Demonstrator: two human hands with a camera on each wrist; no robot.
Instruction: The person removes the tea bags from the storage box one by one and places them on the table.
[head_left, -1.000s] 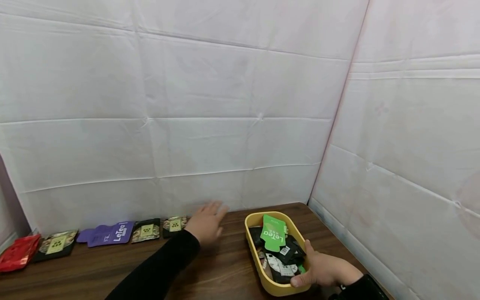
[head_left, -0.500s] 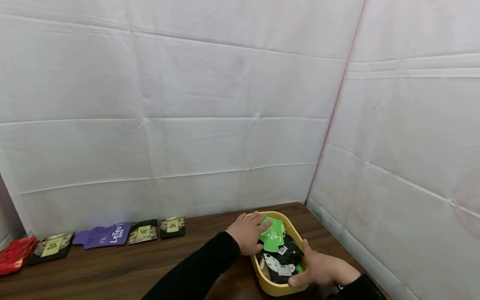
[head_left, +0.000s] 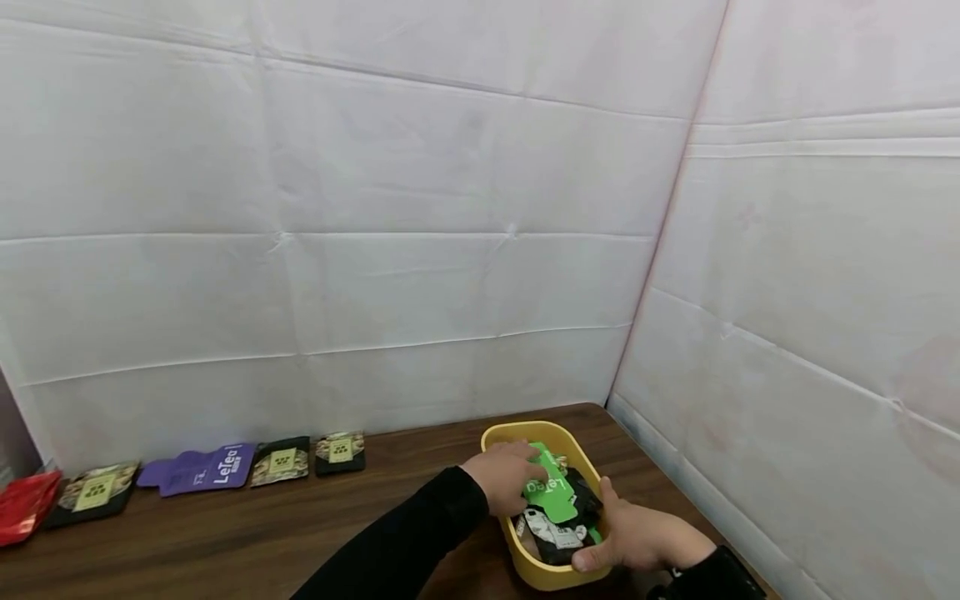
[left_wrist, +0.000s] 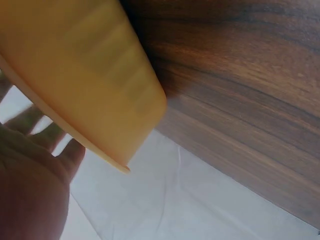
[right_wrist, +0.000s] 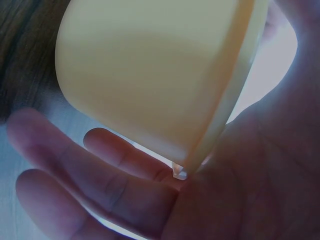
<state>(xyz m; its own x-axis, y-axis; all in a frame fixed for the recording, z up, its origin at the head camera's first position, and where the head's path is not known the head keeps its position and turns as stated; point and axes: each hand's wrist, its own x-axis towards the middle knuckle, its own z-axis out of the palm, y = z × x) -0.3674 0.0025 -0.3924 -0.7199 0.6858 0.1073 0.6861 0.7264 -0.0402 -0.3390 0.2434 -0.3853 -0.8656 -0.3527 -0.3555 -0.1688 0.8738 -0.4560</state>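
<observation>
Fingers of the left hand (head_left: 506, 483) now pinch the green packet (head_left: 551, 493) inside the yellow tub (head_left: 501, 437); right hand (head_left: 637, 537) still grips its rim.

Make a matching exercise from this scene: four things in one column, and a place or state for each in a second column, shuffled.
Things:
1. green packet
2. purple packet
3. right hand
4. red packet

Places or states:
A. grips the yellow tub's near rim
B. far left on the table
C. in the tub, under the left hand
D. in the row by the wall

Pairs: 1-C, 2-D, 3-A, 4-B
</observation>
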